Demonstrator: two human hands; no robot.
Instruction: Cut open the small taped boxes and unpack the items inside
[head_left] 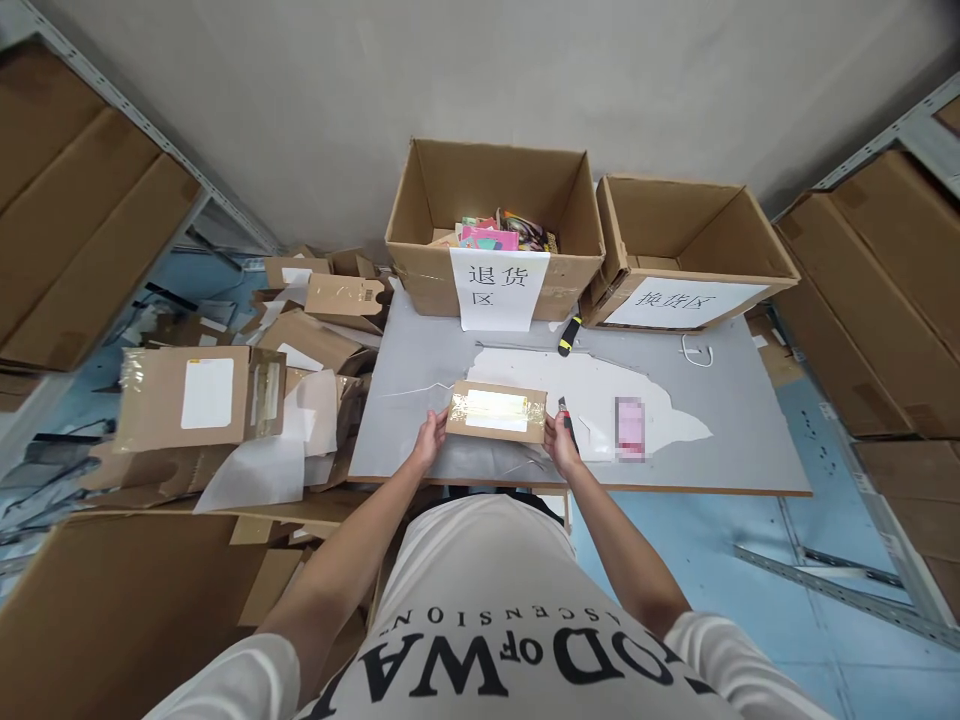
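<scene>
Head view: parcel (496, 411) lies long axis left-right between both hands; left hand (430, 440) grips its left end, right hand (561, 443) its right end (also clasping a knife (564, 412)).

The small parcel (497, 411) was matt brown cardboard under glossy clear tape and a white paper label. Beneath it, the tabletop (750, 420) looked smooth, matt grey, its coating peeled to white beside the parcel. Behind the parcel, the open boxes (427, 215) were plain matt cardboard with white paper signs.
</scene>
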